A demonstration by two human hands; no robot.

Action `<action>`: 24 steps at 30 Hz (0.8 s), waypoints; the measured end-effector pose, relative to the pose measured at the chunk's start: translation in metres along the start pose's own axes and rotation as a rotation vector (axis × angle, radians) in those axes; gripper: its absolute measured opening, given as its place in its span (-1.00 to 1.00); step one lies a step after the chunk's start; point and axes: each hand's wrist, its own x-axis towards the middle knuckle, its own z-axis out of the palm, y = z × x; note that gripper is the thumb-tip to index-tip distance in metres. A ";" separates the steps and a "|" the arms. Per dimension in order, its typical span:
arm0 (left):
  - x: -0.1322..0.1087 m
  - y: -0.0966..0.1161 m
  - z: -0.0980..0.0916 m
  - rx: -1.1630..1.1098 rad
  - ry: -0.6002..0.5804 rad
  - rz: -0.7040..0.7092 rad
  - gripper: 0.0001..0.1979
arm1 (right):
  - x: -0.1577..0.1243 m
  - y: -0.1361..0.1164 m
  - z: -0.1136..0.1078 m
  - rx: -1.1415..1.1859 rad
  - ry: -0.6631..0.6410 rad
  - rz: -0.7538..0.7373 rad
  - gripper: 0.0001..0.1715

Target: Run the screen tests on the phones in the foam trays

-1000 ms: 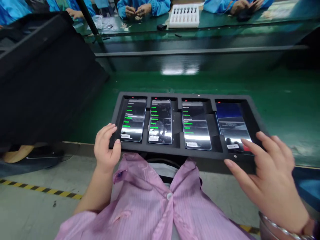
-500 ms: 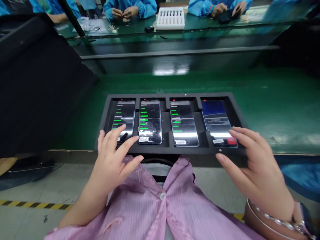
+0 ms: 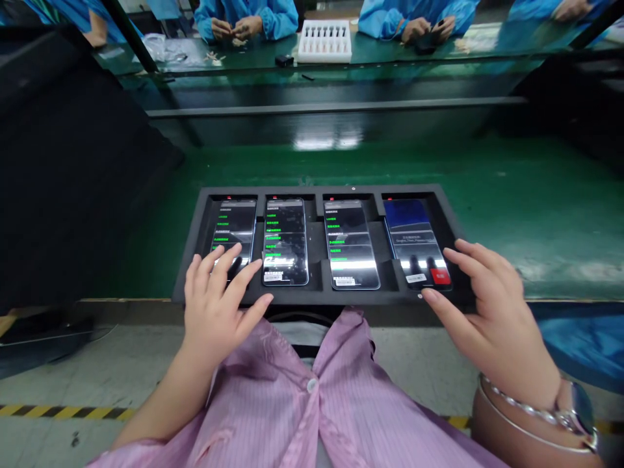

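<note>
Left hand (image 3: 217, 309) spread wide, fingertips over the black foam tray (image 3: 322, 296) (right hand (image 3: 490, 318) likewise, holding nothing)

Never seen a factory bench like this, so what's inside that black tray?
The black tray holds four smartphones in separate slots, screens lit; the left hand hides the lower end of the leftmost phone.

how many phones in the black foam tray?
4, one per slot of the black foam tray. From the left: first phone, its lower part behind the left hand; second phone; third phone; blue-screened fourth phone, beside the right hand.
</note>
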 end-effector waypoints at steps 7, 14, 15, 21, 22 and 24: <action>-0.002 0.000 0.013 0.064 0.139 0.044 -0.57 | 0.023 0.006 0.018 0.058 0.176 -0.072 -0.57; -0.002 0.001 0.021 0.100 0.269 0.067 -0.64 | 0.017 0.013 0.037 0.029 0.363 -0.108 -0.96; -0.002 0.001 0.021 0.095 0.267 0.060 -0.64 | 0.016 0.015 0.037 0.018 0.372 -0.108 -0.94; -0.001 0.003 0.020 0.073 0.261 0.043 -0.68 | 0.018 0.024 0.040 0.018 0.430 -0.162 -0.69; -0.001 0.003 0.020 0.072 0.262 0.039 -0.67 | 0.017 0.025 0.041 0.024 0.426 -0.147 -0.70; -0.001 0.004 0.021 0.071 0.259 0.028 -0.66 | 0.014 0.027 0.044 0.005 0.378 -0.050 -0.73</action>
